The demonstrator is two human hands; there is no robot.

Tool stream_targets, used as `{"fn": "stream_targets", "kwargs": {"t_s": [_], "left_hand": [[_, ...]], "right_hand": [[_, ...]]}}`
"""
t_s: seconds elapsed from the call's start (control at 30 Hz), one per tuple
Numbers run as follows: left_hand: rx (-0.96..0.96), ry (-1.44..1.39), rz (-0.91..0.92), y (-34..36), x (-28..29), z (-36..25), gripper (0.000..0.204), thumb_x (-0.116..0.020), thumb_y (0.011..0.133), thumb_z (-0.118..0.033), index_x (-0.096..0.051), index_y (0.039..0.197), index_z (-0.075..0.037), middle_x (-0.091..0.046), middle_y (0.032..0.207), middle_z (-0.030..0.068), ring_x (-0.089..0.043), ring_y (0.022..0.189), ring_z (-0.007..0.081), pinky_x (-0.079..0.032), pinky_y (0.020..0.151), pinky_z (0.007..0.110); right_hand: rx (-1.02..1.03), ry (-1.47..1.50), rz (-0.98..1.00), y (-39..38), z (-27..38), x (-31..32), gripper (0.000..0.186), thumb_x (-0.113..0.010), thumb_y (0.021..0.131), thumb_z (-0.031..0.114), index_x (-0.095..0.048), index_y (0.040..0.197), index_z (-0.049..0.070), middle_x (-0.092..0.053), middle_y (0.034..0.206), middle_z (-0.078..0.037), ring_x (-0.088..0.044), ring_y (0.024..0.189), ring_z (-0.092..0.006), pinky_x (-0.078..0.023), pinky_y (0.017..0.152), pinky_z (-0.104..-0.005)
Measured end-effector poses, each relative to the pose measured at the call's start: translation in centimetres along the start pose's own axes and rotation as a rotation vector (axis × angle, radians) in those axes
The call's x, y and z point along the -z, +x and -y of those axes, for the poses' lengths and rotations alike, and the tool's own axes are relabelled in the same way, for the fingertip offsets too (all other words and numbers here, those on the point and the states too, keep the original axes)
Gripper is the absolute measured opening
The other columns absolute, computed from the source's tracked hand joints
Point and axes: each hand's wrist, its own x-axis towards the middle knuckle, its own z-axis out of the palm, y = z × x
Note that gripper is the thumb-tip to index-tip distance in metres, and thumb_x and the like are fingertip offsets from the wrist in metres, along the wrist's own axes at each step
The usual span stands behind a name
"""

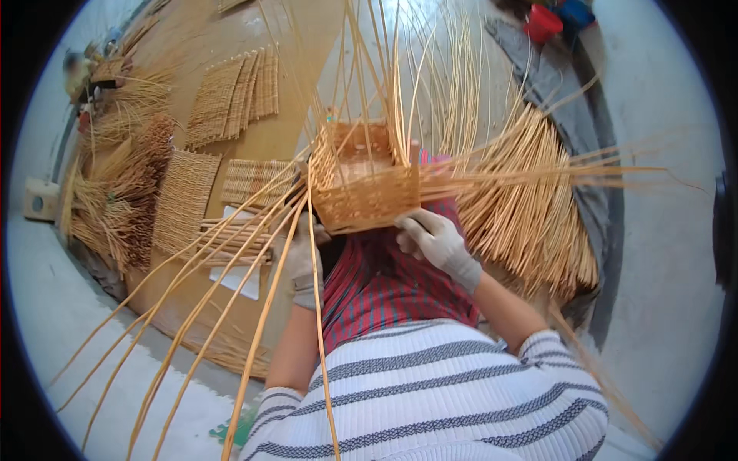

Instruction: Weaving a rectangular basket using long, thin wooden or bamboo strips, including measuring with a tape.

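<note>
A square wicker basket (369, 201), woven of tan willow rods, sits over my lap with its hollow side up. Long loose rods (231, 296) fan out from its left corner toward me, and others stick out to the far side and to the right. My right hand (433, 237), in a pale glove, pinches the basket's near right lower corner. At the near left corner is my left hand (302, 260), gloved too. Rods cross in front of it and its fingers are mostly hidden; a dark shape shows beside it.
On the right, a big bundle of peeled rods (530, 223) lies on grey cloth (603, 207). Woven panels (234, 96) and bundled sticks (238, 240) lie to the left, before heaps of rods (127, 192). A person (81, 77) sits far left. A red bucket (543, 24) stands far right.
</note>
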Motion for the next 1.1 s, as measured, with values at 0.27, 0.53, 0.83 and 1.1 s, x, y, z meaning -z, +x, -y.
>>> {"fn": "stream_targets", "kwargs": {"t_s": [0.27,0.53,0.83,1.1], "left_hand": [[-0.175,0.341,0.146,-4.7,0.2,-5.1,0.033,-0.067,0.108,-0.026,-0.057,0.132,-0.005,-0.069,0.091,0.0057,-0.066,0.081,0.0166,-0.056,0.08,0.035],[-0.753,0.527,0.336,-0.4,-2.1,-8.2,0.064,-0.061,0.11,-0.019,-0.032,0.166,-0.008,-0.07,0.098,0.0096,-0.068,0.089,0.0226,-0.058,0.099,0.046],[-0.546,0.195,0.172,-0.1,0.1,-3.3,0.041,-0.042,0.119,-0.033,-0.051,0.141,0.0,-0.052,0.074,-0.0002,-0.054,0.071,0.0086,-0.057,0.101,0.041],[-0.117,0.276,0.367,4.8,-2.1,0.7,0.102,-0.085,0.095,-0.037,-0.024,0.168,-0.001,-0.047,0.16,0.0203,-0.049,0.142,0.0297,-0.041,0.12,0.041]], "right_hand": [[1.524,-0.2,0.42,2.0,4.0,-14.9,0.027,-0.074,0.09,0.029,-0.075,0.113,0.016,-0.073,0.096,-0.011,-0.071,0.098,-0.0354,-0.058,0.09,-0.0488],[1.131,-0.575,0.626,-1.9,4.2,-11.0,0.022,-0.073,0.083,0.032,-0.073,0.081,0.01,-0.069,0.072,-0.01,-0.071,0.077,-0.0351,-0.055,0.076,-0.0477],[0.733,1.071,0.34,10.7,-0.4,0.6,0.027,-0.048,0.117,0.029,-0.061,0.11,0.006,-0.063,0.09,-0.004,-0.063,0.08,-0.0182,-0.06,0.086,-0.0367],[0.343,0.511,-0.407,6.3,-0.6,2.4,0.011,-0.069,0.105,0.006,-0.066,0.115,0.003,-0.074,0.103,-0.005,-0.072,0.095,-0.0148,-0.062,0.084,-0.0304]]}}
